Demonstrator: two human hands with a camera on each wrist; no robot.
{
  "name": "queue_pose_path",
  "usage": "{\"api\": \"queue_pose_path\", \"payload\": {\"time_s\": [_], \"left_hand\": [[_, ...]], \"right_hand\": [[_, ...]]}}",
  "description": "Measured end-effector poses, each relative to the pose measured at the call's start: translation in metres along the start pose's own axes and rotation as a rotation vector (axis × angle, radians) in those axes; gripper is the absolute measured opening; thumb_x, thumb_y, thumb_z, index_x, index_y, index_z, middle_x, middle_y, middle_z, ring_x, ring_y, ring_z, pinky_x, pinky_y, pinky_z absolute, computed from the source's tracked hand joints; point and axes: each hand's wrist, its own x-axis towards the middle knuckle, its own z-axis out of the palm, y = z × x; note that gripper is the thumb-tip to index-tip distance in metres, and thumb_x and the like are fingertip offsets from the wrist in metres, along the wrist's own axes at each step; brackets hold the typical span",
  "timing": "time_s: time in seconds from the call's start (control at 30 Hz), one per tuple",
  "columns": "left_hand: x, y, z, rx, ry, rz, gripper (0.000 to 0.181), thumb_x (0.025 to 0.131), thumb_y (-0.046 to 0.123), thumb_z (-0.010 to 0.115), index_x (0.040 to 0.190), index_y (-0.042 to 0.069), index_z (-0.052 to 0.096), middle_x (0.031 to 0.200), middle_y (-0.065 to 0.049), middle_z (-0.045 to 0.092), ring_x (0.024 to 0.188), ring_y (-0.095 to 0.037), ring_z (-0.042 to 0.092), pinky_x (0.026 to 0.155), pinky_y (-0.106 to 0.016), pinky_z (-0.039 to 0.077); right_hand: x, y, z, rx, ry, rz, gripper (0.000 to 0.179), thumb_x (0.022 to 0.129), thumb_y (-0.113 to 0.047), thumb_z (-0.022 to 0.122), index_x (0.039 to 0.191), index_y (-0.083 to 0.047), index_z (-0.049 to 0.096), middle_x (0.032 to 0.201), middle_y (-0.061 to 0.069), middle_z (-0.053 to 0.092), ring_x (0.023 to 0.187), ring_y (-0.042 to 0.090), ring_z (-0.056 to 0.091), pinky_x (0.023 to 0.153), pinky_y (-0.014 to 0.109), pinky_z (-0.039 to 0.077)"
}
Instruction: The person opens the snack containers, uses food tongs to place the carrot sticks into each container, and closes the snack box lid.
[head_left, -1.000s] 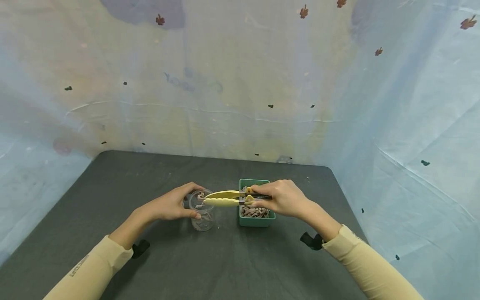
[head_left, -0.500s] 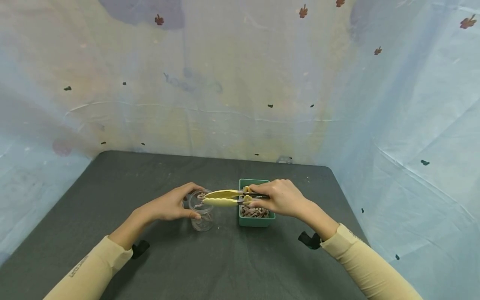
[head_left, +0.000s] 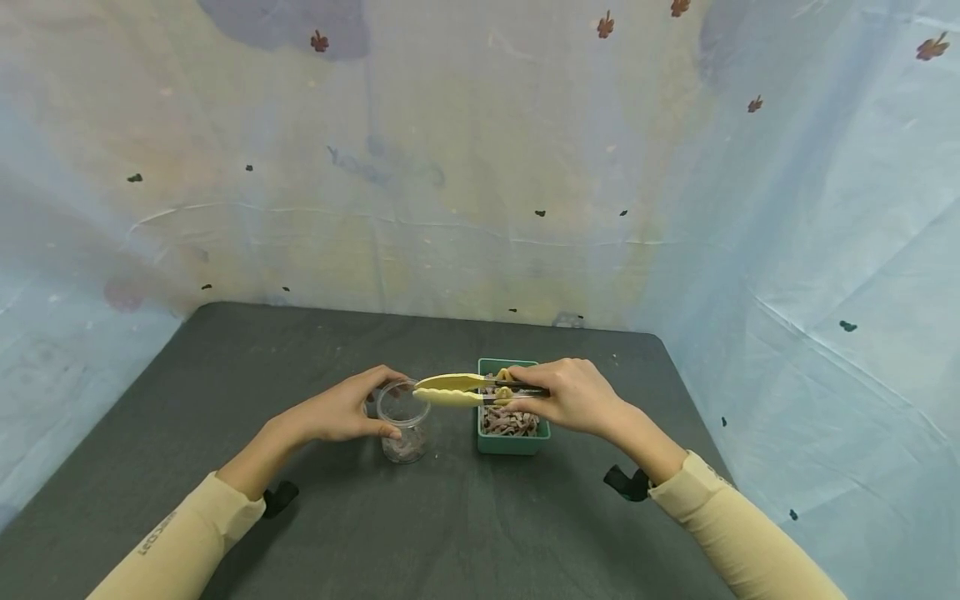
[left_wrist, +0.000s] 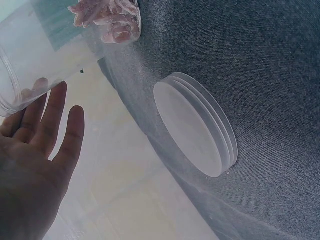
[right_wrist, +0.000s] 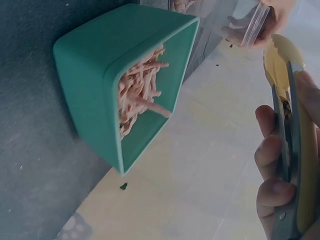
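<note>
My left hand (head_left: 352,407) grips a clear plastic jar (head_left: 405,429) near its rim, thumb in front and fingers behind. The jar stands upright. Pinkish-brown strips (left_wrist: 120,22) lie at its bottom in the left wrist view. My right hand (head_left: 562,392) holds a pair of tongs (head_left: 453,390) with yellow tips, which reach to the right edge of the jar's mouth. Nothing shows between the tips. Below the tongs and right hand, a green rectangular tub (head_left: 510,444) holds many more strips (right_wrist: 142,90), one sticking up toward its rim.
A round whitish lid (left_wrist: 195,125) lies on the dark table (head_left: 465,533) near the left hand, hidden from the head view. Pale patterned sheeting (head_left: 450,167) hangs behind the table and at its sides.
The strips seen at the tongs' tips in the jar's mouth are gone from there, and the jar's bottom looks fuller. The tongs have shifted slightly right and up. My left hand keeps its place.
</note>
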Motion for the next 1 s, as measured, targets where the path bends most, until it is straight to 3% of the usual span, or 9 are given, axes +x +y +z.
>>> {"api": "queue_pose_path", "payload": {"time_s": [0.23,0.5,0.7,1.0], "left_hand": [[0.000,-0.001,0.000,0.014,0.005,0.005,0.079,0.087,0.049,0.083,0.150,0.017,0.047,0.143,-0.004,0.054,0.136,-0.032,0.052,0.106,-0.056,0.047],[0.000,0.002,-0.002,0.011,0.001,-0.013,0.078,0.087,0.044,0.085,0.150,0.016,0.047,0.146,-0.006,0.053,0.140,-0.035,0.049,0.108,-0.058,0.045],[-0.001,0.001,-0.001,0.013,0.001,-0.007,0.077,0.088,0.044,0.084,0.150,0.016,0.046,0.146,-0.006,0.052,0.139,-0.034,0.049,0.107,-0.058,0.046],[-0.001,0.002,-0.002,0.004,-0.005,-0.010,0.078,0.089,0.045,0.083,0.151,0.015,0.046,0.147,-0.007,0.051,0.139,-0.035,0.049,0.106,-0.059,0.046]], "right_hand": [[-0.021,0.012,-0.009,-0.003,0.041,0.055,0.051,0.088,-0.032,0.084,0.131,-0.006,0.073,0.114,0.009,0.078,0.067,0.010,0.070,0.052,0.021,0.046],[-0.049,0.032,-0.019,-0.055,0.025,0.171,0.053,0.087,-0.032,0.084,0.133,-0.008,0.072,0.109,0.006,0.079,0.059,0.000,0.051,0.050,0.022,0.035],[-0.063,0.043,-0.026,-0.099,-0.006,0.233,0.053,0.088,-0.034,0.083,0.134,-0.009,0.072,0.111,0.008,0.078,0.062,0.002,0.056,0.049,0.023,0.037],[-0.071,0.055,-0.035,-0.128,-0.116,0.285,0.054,0.092,-0.039,0.080,0.136,-0.008,0.070,0.111,0.010,0.078,0.053,0.001,0.043,0.045,0.025,0.030]]}}
